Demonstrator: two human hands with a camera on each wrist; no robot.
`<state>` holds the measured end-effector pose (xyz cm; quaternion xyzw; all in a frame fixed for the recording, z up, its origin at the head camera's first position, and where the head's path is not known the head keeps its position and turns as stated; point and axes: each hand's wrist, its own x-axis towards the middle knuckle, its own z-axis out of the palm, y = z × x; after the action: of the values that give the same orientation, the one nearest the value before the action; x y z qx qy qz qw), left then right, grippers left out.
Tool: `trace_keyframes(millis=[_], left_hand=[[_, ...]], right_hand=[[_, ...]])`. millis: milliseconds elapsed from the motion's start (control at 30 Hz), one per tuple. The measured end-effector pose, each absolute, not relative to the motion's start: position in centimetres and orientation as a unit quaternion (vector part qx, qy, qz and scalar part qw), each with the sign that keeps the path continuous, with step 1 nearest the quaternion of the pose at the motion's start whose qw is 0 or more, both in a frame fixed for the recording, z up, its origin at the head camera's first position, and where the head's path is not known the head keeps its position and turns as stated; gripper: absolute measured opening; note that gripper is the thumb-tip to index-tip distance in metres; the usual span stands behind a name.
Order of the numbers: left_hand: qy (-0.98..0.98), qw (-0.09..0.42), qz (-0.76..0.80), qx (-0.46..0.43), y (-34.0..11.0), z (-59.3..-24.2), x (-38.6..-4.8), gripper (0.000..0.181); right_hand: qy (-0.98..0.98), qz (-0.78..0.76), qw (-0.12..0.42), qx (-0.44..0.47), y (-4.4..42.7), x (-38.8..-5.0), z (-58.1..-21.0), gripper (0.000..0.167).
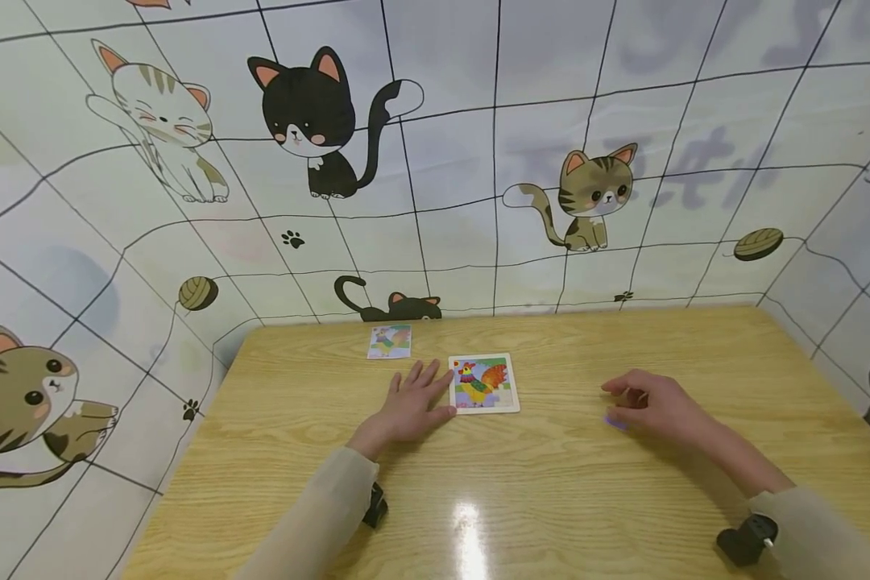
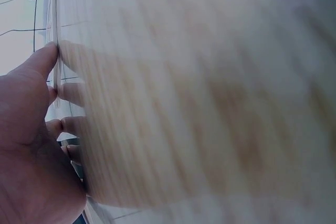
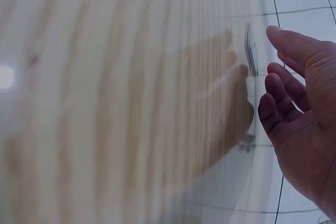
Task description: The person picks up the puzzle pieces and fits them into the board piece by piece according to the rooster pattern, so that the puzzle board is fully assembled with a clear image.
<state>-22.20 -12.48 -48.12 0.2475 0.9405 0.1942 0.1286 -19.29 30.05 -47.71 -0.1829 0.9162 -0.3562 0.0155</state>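
Observation:
A square rooster picture puzzle [image 1: 484, 385] with a pale frame lies on the table. My left hand [image 1: 406, 407] rests flat at its left side, fingers spread, with the thumb and a finger touching the frame's edge. To the right, my right hand [image 1: 656, 409] hovers just above the table with loosely bent fingers. Beneath its thumb shows a small purple piece [image 1: 615, 421], mostly hidden by the hand. In the right wrist view, the thumb and fingers [image 3: 283, 95] are apart with nothing between them, and a thin flat object [image 3: 251, 51] lies past the fingertips.
A small paper card [image 1: 389, 341] with a paler rooster picture lies near the back edge, left of the puzzle. The wooden table [image 1: 551, 483] meets a cat-patterned backdrop [image 1: 449, 201] at the back and sides.

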Motion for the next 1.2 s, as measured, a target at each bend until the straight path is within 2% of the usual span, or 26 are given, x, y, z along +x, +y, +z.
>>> trace_keyframes(millis=[233, 767, 1033, 1200], left_hand=[[0.941, 0.129, 0.191, 0.248, -12.4, -48.1, -22.3, 0.066], [0.942, 0.128, 0.191, 0.245, -12.5, -48.3, -22.3, 0.066], [0.942, 0.129, 0.191, 0.244, -12.4, -48.1, -22.3, 0.066], [0.942, 0.130, 0.194, 0.243, -12.4, -48.2, -22.3, 0.066]], right_hand=[[0.920, -0.356, 0.028, -0.160, 31.1, -18.6, -48.1, 0.042], [0.918, -0.363, 0.010, -0.157, 31.3, -18.2, -49.2, 0.030], [0.909, -0.392, 0.039, -0.139, 30.6, -18.1, -49.1, 0.033], [0.904, -0.399, 0.029, -0.152, 29.8, -18.0, -48.8, 0.032]])
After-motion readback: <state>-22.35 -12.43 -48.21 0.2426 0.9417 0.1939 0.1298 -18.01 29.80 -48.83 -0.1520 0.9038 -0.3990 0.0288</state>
